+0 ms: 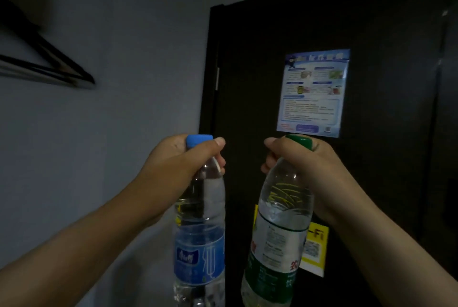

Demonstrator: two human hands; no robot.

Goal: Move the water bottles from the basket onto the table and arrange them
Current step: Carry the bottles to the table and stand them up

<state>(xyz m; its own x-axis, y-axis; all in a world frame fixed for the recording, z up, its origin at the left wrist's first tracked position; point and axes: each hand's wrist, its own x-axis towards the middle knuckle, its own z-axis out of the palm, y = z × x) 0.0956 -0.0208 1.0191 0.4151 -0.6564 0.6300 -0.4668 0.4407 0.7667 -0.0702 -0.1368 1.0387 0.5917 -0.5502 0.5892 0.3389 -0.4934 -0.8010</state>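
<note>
My left hand grips the neck of a clear water bottle with a blue cap and blue label. It hangs upright in the air at lower centre. My right hand grips the neck of a second clear bottle with a green cap and a white and green label, tilted slightly, just to the right of the first. The two bottles hang side by side with a small gap between them. Their bottoms are cut off by the lower edge. Neither basket nor table is in view.
A dark door fills the right half, close behind the bottles. A blue printed notice is stuck on it, and a yellow Wi-Fi sticker lower down. A grey wall is on the left, with dark clothes hangers at the upper left.
</note>
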